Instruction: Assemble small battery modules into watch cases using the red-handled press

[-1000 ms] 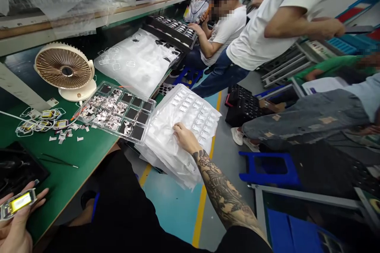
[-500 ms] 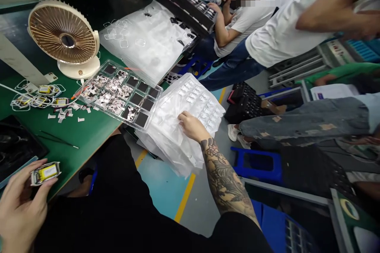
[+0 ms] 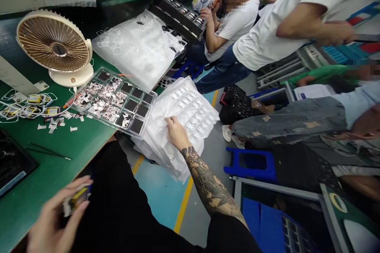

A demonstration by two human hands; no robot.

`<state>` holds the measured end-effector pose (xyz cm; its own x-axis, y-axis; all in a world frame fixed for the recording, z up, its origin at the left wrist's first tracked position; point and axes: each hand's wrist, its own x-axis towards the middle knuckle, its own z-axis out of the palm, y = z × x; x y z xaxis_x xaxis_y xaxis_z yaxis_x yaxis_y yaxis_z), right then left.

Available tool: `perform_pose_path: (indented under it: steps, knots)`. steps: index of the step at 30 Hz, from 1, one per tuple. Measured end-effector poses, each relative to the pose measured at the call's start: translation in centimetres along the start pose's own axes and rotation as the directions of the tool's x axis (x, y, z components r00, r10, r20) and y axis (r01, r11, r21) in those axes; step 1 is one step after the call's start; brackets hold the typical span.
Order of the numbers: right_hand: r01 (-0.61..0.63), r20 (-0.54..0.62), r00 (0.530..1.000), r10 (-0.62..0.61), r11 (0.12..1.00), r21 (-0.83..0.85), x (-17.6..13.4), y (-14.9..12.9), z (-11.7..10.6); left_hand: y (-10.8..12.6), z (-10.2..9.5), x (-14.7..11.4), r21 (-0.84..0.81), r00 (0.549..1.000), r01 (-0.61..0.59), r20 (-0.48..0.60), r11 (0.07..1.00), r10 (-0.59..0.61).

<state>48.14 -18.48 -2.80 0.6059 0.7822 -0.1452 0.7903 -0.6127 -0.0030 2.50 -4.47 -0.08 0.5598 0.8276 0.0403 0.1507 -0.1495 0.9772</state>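
My left hand (image 3: pixel 56 219), at the lower left, is closed around a small device with a yellow battery (image 3: pixel 77 199), gripped between thumb and fingers. Motion blurs it slightly. At the middle, my right hand (image 3: pixel 177 133) pinches the surface of a crinkled translucent plastic sheet (image 3: pixel 158 122). Under the plastic sheet lies a white tray (image 3: pixel 194 104) with rows of small white and silver pieces in its pockets. Beside it, at the table's edge, a clear compartment tray (image 3: pixel 133 128) carries black pads and many small white tabs.
A beige fan (image 3: pixel 59 49) stands on the green table (image 3: pixel 89 144). Nearby lie several wired yellow batteries (image 3: pixel 34 101), loose white tabs (image 3: pixel 53 124) and black tweezers (image 3: pixel 49 152). Bagged sheets (image 3: pixel 130 51) lie behind. Co-workers (image 3: pixel 218 41) sit and stand beyond a blue stool (image 3: pixel 252 164).
My left hand has carried the yellow-battery device right, from the table's edge towards my lap, turning it. My right hand stays on the plastic sheet. The view has shifted slightly.
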Motion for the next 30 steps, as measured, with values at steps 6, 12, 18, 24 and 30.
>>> perform_pose_path:
  steps: [6,12,18,24,30]
  knots:
    - [0.097,-0.023,0.995,-0.095,0.990,0.102,-1.3,2.1,1.4,-0.6,14.6,5.2,-0.326,0.789,0.476,0.568,0.817,-0.234]
    - [0.154,-0.090,0.986,-0.141,0.975,0.161,-3.2,5.0,0.6,-5.3,24.8,12.5,-0.233,0.783,0.577,0.429,0.783,-0.450]
    - [0.144,-0.142,0.983,-0.115,0.967,0.212,-4.9,6.8,1.3,-6.3,27.6,14.3,-0.115,0.744,0.628,0.380,0.770,-0.550]
    - [0.150,-0.177,0.977,-0.115,0.967,0.204,-6.7,7.1,2.5,-7.4,28.1,15.1,-0.019,0.629,0.727,0.421,0.686,-0.654]
    - [0.098,-0.141,0.987,-0.077,0.984,0.150,-5.7,3.5,3.5,-7.6,28.1,15.1,0.061,0.561,0.754,0.458,0.655,-0.689]
